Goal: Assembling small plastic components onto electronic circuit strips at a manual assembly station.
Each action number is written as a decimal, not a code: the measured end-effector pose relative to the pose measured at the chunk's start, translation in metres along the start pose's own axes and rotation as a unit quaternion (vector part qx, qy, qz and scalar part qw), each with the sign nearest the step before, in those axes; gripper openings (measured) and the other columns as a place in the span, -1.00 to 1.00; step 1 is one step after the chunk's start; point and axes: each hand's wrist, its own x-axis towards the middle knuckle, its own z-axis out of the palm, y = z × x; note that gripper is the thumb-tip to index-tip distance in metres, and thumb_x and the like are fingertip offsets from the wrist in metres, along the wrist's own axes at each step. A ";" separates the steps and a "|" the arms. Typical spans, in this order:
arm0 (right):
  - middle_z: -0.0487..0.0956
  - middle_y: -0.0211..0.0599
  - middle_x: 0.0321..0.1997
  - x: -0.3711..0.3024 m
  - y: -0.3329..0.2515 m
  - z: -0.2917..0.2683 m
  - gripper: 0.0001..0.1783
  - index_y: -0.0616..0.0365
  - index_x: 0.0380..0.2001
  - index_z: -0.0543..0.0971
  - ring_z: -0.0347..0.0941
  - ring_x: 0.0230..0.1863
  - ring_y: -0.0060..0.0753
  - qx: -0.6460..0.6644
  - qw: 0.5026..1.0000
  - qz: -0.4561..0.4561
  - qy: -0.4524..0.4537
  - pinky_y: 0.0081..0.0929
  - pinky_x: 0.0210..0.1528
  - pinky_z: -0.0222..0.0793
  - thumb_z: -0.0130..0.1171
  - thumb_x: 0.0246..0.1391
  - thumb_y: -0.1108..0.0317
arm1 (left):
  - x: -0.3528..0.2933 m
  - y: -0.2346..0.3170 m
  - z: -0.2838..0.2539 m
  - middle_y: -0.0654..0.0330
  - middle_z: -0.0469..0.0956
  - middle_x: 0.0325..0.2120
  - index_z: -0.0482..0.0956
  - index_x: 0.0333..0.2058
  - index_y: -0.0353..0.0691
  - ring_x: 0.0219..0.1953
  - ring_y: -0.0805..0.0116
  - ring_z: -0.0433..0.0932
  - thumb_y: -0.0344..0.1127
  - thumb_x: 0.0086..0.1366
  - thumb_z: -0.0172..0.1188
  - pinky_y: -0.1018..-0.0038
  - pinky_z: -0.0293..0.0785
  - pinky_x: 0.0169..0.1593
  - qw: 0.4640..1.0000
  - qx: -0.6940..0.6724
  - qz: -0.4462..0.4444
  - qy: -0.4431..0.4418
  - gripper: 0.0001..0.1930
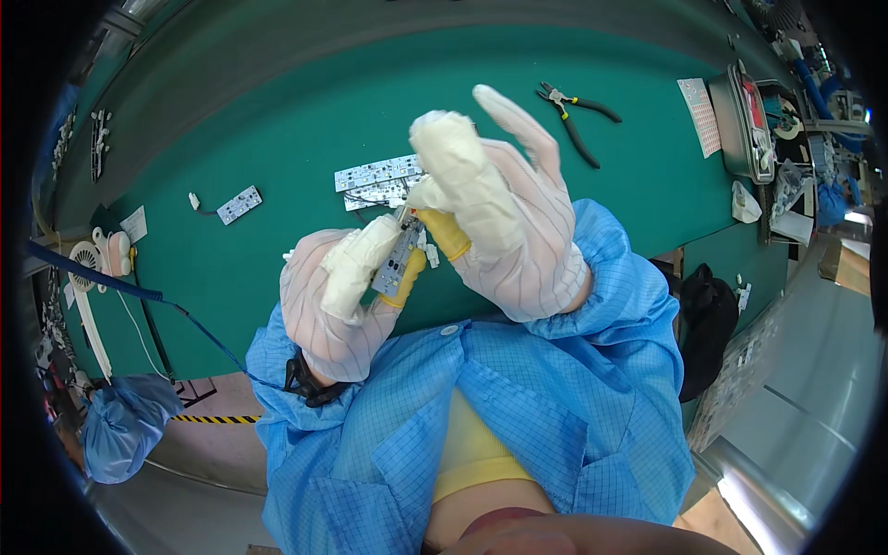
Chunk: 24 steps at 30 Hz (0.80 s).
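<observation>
My left hand (335, 287), in a striped white glove with white-wrapped fingers and a yellow thumb cover, grips a small circuit board (396, 264) between thumb and fingers. A white connector (431, 252) shows beside the board. My right hand (518, 222), gloved the same way, is closed at the board's upper end, its yellow-covered thumb pressed toward the wrapped fingers. What those fingers pinch is too small and hidden to name. Just beyond both hands lie several circuit boards with dark wires (370, 176) on the green mat.
A single board with a wired white plug (240, 205) lies to the left. Side cutters (571, 116) lie open at the far right. A metal tray (740, 120) and a dotted sheet (700, 116) are at the right edge; a small white fan (87, 264) stands left. A blue cord (199, 328) runs to my left wrist.
</observation>
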 end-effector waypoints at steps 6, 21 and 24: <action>0.54 -0.16 -0.15 -0.005 0.000 0.013 -0.43 0.22 0.01 0.40 0.50 -0.20 -0.15 0.264 0.953 0.148 0.013 -0.29 0.07 0.38 0.22 -0.17 0.64 | -0.003 0.001 -0.005 0.07 0.57 -0.34 0.52 -0.14 -0.33 -0.36 0.37 0.54 -0.45 -0.06 0.45 0.52 0.47 -0.29 0.983 -0.116 -0.134 -0.046 -0.54; 0.60 -0.21 -0.35 0.015 0.055 -0.032 -0.13 0.37 0.24 0.01 0.52 -0.14 -0.30 0.280 0.916 0.286 0.017 -0.37 0.05 0.39 0.23 -0.12 0.61 | -0.011 -0.004 0.001 -0.03 0.55 -0.20 0.48 -0.11 -0.51 -0.18 0.30 0.56 -0.57 0.02 0.36 0.48 0.47 -0.06 0.927 -0.225 -0.299 0.028 -0.58; 0.62 -0.16 -0.23 0.003 0.146 -0.104 -0.22 0.37 0.22 0.10 0.52 -0.12 -0.28 -0.231 0.949 0.212 -0.024 -0.47 0.03 0.39 0.19 -0.07 0.56 | -0.022 -0.014 -0.012 -0.01 0.54 -0.20 0.44 -0.06 -0.51 -0.22 0.34 0.55 -0.45 0.12 0.32 0.54 0.48 -0.14 0.934 -0.163 -0.315 0.035 -0.57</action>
